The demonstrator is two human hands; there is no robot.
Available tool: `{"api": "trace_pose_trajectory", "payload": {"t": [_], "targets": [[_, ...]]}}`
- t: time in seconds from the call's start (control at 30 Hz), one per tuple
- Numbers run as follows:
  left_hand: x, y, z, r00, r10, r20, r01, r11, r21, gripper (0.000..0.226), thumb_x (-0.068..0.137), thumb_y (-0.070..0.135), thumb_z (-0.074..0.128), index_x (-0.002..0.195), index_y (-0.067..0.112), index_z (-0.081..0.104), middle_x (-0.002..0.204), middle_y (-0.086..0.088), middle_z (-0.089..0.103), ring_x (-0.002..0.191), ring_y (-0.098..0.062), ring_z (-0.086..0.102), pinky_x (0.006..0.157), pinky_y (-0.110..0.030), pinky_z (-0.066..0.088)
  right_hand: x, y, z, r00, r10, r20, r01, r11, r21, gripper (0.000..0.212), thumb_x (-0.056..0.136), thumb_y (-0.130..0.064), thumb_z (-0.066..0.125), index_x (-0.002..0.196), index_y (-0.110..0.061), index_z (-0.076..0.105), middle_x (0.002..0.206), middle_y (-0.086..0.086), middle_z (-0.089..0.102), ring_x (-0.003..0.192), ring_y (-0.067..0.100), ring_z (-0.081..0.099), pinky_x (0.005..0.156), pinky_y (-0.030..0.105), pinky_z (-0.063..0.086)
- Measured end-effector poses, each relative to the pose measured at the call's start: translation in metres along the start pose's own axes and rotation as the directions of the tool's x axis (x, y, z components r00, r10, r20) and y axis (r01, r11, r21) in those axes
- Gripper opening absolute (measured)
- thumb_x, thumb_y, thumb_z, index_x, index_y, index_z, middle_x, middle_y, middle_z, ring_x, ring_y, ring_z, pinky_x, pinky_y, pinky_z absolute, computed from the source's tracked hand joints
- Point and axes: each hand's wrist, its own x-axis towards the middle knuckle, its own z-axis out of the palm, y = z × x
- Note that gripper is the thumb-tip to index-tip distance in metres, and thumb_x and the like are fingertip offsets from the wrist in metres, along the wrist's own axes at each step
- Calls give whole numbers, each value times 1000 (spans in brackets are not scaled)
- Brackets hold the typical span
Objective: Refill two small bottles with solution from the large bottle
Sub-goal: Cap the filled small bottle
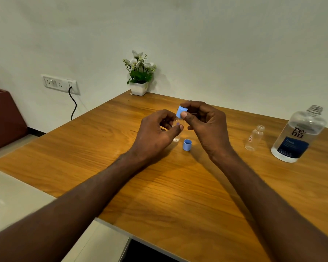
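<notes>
Wooden table [178, 195]: bears every item; a bare stretch lies under both forearms, on the near side of the fingers.
Large bottle [299, 133]: clear, dark label, upright and uncapped, partly full of solution; well to the right of the right hand's fingers. Risk: a sweeping reach could knock it over and spill it through the open neck.
Potted plant [139, 76]: white pot at the table's far edge, beyond the fingers; not part of the job.
Left hand [155, 135]: fingers curled, thumb and fingertips pinching the held small bottle at its side.
Right hand [206, 125]: thumb and forefinger pinching the blue cap, other fingers loosely curled behind it.
Spare small bottle [254, 138]: clear, open-necked, apparently empty, standing between the right hand and the large bottle. Risk: light and narrow, so easily toppled by a passing wrist.
Held small bottle [177, 129]: clear, mostly hidden between the left fingers, its base low by the table; whether it touches the surface cannot be told. Judged empty. Risk: smooth wall may slip or turn in the pinch as the cap is twisted.
Blue cap [181, 111]: at the held bottle's top, tilted; seated or lifted off cannot be told. Risk: may pop from the fingertips and roll.
Loose blue cap [187, 145]: open side up, just below both sets of fingers. Risk: a nudge could roll it off the table.
</notes>
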Motion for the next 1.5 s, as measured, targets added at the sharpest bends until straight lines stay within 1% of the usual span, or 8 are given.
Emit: {"api": "trace_pose_trajectory", "payload": {"t": [0.23, 0.5, 0.7, 0.77, 1.03, 1.13, 1.23, 1.5], "targets": [[-1, -1, 1, 1000, 5, 11, -5, 1000, 13, 21, 91, 20, 78, 109, 11, 72, 94, 2, 70, 90, -15, 68, 78, -46, 61, 0, 0, -1, 1000, 12, 11, -11, 1000, -23, 22, 97, -12, 71, 118, -16, 76, 108, -3, 76, 97, 14, 74, 81, 38, 64], [0, -3, 1, 999, 29, 35, -30, 999, 40, 24, 91, 21, 79, 111, 10, 71, 95, -1, 71, 90, -15, 68, 78, -36, 61, -1, 2, -1, 1000, -14, 25, 17, 996, -93, 25, 98, -16, 70, 122, -17, 76, 114, -5, 75, 100, 10, 71, 84, 36, 63], [2, -4, -1, 999, 38, 29, -39, 998, 52, 26, 91, 21, 78, 114, 8, 72, 97, -2, 72, 92, -16, 69, 78, -35, 62, -2, 5, 0, 999, -44, 22, 47, 990, -135, 25, 96, -17, 73, 121, -21, 76, 108, -16, 75, 100, -5, 69, 77, 10, 53], [2, -4, -1, 999, 44, 30, -46, 998, 54, 26, 91, 20, 78, 113, 8, 72, 97, -2, 72, 92, -16, 70, 78, -35, 61, -1, 6, -1, 999, -52, 8, 53, 988, -142, 24, 94, -20, 76, 117, -21, 77, 104, -14, 75, 98, -4, 70, 74, 7, 51], [1, -4, 0, 998, 59, 24, -60, 997, 45, 23, 92, 18, 77, 111, 8, 72, 95, -2, 71, 90, -15, 68, 74, -22, 57, -2, 7, -1, 999, -34, -1, 34, 992, -121, 22, 98, -20, 71, 119, -16, 77, 105, -8, 76, 96, -3, 69, 81, 18, 57], [1, -5, 0, 998, 60, 28, -62, 997, 50, 25, 91, 18, 77, 113, 8, 72, 96, -1, 71, 91, -14, 69, 75, -24, 59, -1, 7, -2, 999, -39, 1, 39, 991, -131, 18, 96, -18, 73, 114, -17, 77, 102, -9, 75, 95, 0, 69, 81, 11, 53], [1, -6, 0, 998, 56, 36, -57, 997, 49, 25, 91, 19, 77, 113, 9, 72, 97, 0, 71, 92, -15, 69, 76, -27, 60, 1, 8, -2, 999, -34, 0, 34, 990, -139, 18, 94, -22, 77, 110, -14, 77, 101, -4, 76, 94, 9, 71, 81, 17, 56], [3, -8, 1, 999, 45, 30, -46, 999, 29, 27, 91, 21, 78, 115, 10, 72, 97, 1, 72, 92, -13, 69, 75, -25, 58, -1, 8, -4, 999, 11, -37, -14, 996, -90, 16, 97, -40, 70, 102, -26, 74, 95, -14, 74, 83, 8, 70, 68, 23, 55]]}}
